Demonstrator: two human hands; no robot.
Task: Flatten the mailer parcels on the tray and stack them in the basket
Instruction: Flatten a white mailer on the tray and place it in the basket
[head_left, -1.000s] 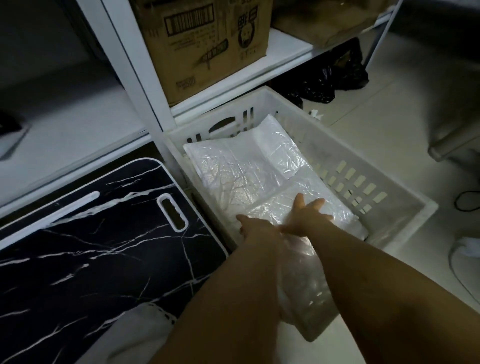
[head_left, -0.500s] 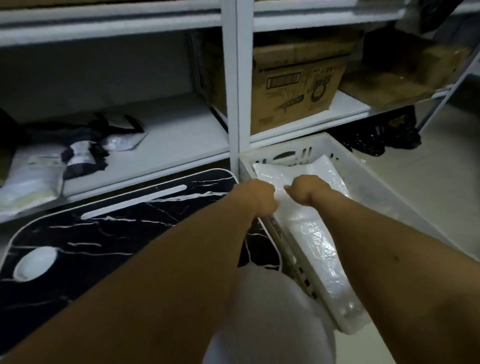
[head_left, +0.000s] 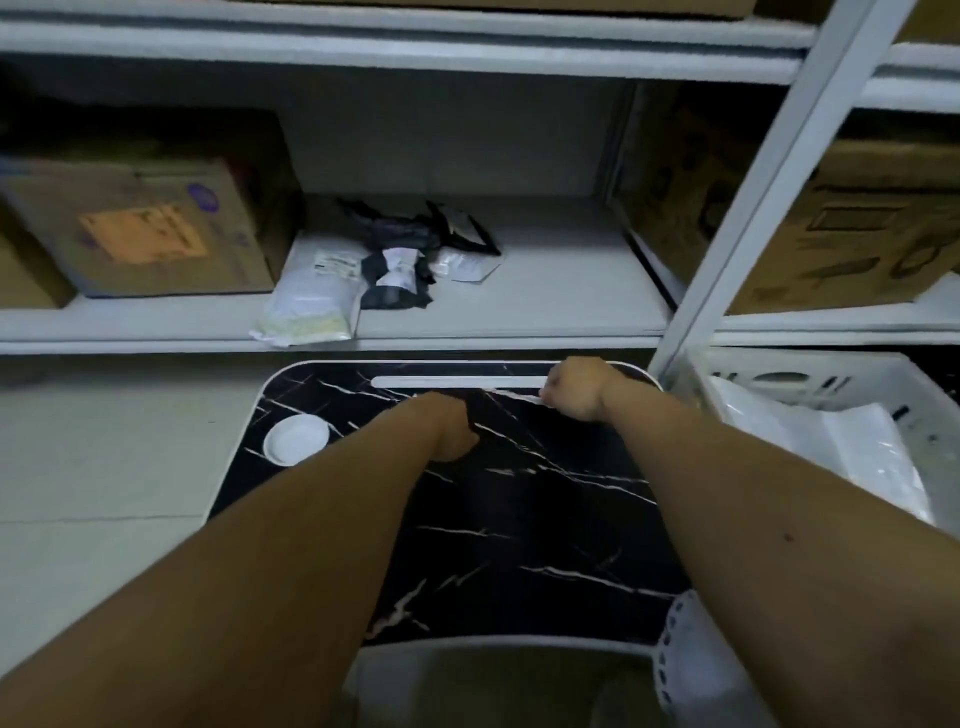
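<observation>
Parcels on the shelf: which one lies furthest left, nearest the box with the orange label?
The white parcel at the shelf's front edge, beside that box; the black parcel and the small clear packet lie further right.

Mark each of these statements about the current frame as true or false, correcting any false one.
1. Both hands are over the black marble-pattern tray. True.
2. The left hand holds a mailer. False: its fingers are curled and hold nothing visible.
3. The white basket at the right has clear plastic mailers in it. True.
4. A white round dish sits in the tray's left corner. True.
5. The shelf behind the tray holds only cardboard boxes. False: mailer parcels lie there too.
</observation>
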